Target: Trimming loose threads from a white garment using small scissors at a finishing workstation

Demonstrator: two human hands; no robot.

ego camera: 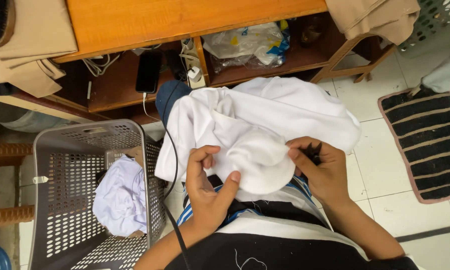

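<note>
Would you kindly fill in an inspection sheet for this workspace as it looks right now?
Surface: white tiled floor; the work lies on the person's lap.
Job's things: white garment, bunched across the lap.
Clutter: grey laundry basket holding pale cloth; plastic bags on the wooden shelf.
Hands: left hand grips the garment's fold; right hand pinches it and holds something small and dark.
Cables: black cable across the lap; phone charging.
Surroundings: striped mat; beige cloth.

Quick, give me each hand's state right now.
Left hand: shut on the white cloth.
Right hand: shut on the white cloth, with something small and dark too.
</note>
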